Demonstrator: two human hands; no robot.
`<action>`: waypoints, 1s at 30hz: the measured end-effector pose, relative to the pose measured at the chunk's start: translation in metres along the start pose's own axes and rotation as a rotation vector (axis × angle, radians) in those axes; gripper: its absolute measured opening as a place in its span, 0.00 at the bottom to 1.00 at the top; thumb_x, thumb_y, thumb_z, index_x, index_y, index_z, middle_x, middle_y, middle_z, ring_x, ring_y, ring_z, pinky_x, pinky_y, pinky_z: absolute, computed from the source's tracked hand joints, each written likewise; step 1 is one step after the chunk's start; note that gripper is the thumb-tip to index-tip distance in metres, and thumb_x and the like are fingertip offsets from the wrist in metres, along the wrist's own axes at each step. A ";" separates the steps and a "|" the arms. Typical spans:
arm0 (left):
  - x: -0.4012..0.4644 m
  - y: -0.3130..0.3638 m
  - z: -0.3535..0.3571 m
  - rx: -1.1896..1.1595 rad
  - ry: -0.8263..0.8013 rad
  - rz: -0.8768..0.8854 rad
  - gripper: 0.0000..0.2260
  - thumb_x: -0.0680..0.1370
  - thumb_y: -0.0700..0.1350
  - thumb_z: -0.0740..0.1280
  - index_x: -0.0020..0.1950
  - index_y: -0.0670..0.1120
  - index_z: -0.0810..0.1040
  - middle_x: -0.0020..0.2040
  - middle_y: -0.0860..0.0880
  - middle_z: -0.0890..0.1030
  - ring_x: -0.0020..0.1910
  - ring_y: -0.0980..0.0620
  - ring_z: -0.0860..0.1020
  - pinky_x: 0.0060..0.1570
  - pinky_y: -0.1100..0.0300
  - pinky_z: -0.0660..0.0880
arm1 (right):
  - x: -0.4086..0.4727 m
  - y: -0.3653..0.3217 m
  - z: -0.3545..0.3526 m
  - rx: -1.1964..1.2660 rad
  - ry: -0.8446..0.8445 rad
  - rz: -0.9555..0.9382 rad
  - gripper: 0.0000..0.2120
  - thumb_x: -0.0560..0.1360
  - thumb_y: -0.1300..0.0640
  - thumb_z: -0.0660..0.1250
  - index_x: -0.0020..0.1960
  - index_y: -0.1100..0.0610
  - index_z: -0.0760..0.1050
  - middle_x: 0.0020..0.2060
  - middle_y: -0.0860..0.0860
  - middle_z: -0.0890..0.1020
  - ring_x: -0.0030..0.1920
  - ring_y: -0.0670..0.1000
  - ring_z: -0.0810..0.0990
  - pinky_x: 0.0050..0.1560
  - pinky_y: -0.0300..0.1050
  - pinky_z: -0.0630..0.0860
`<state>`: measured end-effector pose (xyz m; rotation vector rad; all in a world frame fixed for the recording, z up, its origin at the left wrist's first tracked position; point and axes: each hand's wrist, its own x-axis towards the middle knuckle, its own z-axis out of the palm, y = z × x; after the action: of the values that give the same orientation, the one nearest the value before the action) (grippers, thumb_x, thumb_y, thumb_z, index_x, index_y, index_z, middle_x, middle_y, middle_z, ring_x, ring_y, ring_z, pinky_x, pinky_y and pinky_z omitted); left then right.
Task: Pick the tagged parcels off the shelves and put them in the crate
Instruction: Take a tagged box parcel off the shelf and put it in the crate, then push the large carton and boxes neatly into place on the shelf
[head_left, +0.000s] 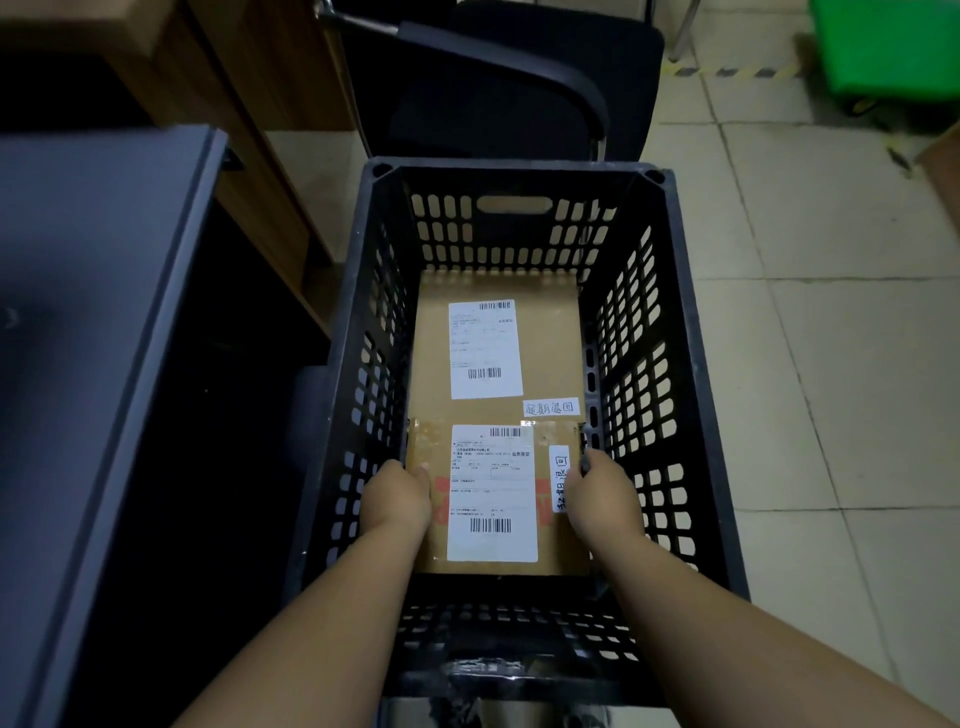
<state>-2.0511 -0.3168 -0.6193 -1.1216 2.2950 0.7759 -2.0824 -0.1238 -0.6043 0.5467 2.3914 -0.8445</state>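
Observation:
A black slotted plastic crate stands on the floor below me. At its far end lies a brown cardboard parcel with a white shipping label and a small handwritten tag. A second brown parcel, also labelled and tagged, sits at the near end, overlapping the first. My left hand grips this nearer parcel's left edge and my right hand grips its right edge, both inside the crate.
A grey shelf unit runs along the left, with a wooden desk behind it. A black chair stands just beyond the crate. Tiled floor spreads to the right, with a green bin at the far right.

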 end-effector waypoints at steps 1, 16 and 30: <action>-0.006 0.004 -0.006 0.004 0.020 0.043 0.15 0.81 0.50 0.57 0.56 0.40 0.75 0.53 0.42 0.79 0.48 0.44 0.76 0.41 0.57 0.69 | -0.005 -0.006 -0.006 -0.057 0.023 -0.068 0.13 0.77 0.60 0.56 0.57 0.58 0.75 0.54 0.56 0.79 0.53 0.57 0.77 0.51 0.51 0.77; -0.136 0.083 -0.178 0.507 0.556 0.618 0.14 0.79 0.54 0.56 0.54 0.48 0.77 0.53 0.49 0.79 0.51 0.48 0.76 0.47 0.55 0.69 | -0.113 -0.113 -0.137 -0.455 0.299 -0.634 0.15 0.77 0.53 0.59 0.62 0.53 0.73 0.58 0.50 0.76 0.59 0.51 0.71 0.52 0.44 0.69; -0.355 0.031 -0.218 0.271 0.827 0.183 0.15 0.79 0.54 0.58 0.54 0.45 0.77 0.53 0.45 0.78 0.53 0.44 0.75 0.49 0.53 0.70 | -0.246 -0.126 -0.233 -0.514 0.242 -1.157 0.10 0.76 0.53 0.58 0.53 0.55 0.75 0.53 0.52 0.77 0.56 0.55 0.73 0.50 0.47 0.74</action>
<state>-1.9133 -0.2502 -0.2312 -1.2629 3.0828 0.0100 -2.0411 -0.1067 -0.2456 -1.0892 2.9124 -0.5060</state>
